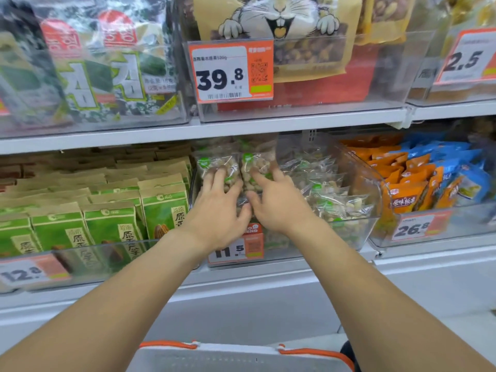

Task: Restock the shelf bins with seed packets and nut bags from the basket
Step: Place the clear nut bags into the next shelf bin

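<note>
My left hand (218,208) and right hand (279,202) pressed spread fingers on upright clear nut bags (233,170) in the middle bin (357,229). They looked light, crinkly, slippery; I'd pinch top seams.

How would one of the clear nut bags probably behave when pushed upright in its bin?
The clear nut bags look soft, so probably floppy and apt to slump. Glossy film may slip under the hands. Loose nuts would likely shift inside.
</note>
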Tool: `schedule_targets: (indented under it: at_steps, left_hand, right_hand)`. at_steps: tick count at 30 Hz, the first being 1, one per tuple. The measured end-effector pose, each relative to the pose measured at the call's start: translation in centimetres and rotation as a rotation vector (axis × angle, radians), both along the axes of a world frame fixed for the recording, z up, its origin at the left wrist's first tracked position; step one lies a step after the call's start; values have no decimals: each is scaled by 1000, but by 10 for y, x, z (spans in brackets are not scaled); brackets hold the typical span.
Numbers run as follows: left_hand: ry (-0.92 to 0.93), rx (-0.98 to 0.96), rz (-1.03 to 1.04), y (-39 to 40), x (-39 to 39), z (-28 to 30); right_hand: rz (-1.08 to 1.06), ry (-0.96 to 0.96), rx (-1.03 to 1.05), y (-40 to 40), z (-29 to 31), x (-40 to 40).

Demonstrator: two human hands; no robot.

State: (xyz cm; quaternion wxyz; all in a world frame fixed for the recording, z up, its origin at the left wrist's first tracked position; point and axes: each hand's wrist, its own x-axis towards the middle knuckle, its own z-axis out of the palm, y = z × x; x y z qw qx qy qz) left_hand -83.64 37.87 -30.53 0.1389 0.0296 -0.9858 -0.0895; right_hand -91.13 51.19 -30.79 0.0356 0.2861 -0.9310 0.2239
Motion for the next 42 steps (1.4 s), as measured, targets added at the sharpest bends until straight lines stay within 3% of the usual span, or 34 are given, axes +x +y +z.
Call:
schedule_targets:
  at_steps: [5, 11, 17, 20, 23, 27, 30, 34, 42]
  left_hand:
    - [-37, -58, -6, -3, -2, 5]
    - [31, -140, -3, -7, 6, 7]
    - [271, -15, -104, -29, 43, 11]
    - [399, -20, -33, -61, 74, 17]
    - [488, -69, 117, -108, 107, 19]
    - [340, -171, 360, -171, 139, 12]
    - [213, -177, 381, -203, 145, -2]
    - [177, -190, 324, -222, 132, -12]
    - [202, -143, 318, -229, 109, -21]
  right_hand:
    - [-36, 51, 102, -4, -3, 6]
    - [-17, 35, 19, 9, -1, 19]
    - [83, 339, -337, -14, 21, 71]
    - [239, 306, -395, -42, 27, 103]
    - [373, 230, -261, -82, 25, 117]
    - [360, 137, 79, -134, 29, 105]
    - [304, 65, 192, -162, 26, 93]
    - [290, 103, 320, -167, 25, 86]
    - [201, 159, 218, -189, 16, 72]
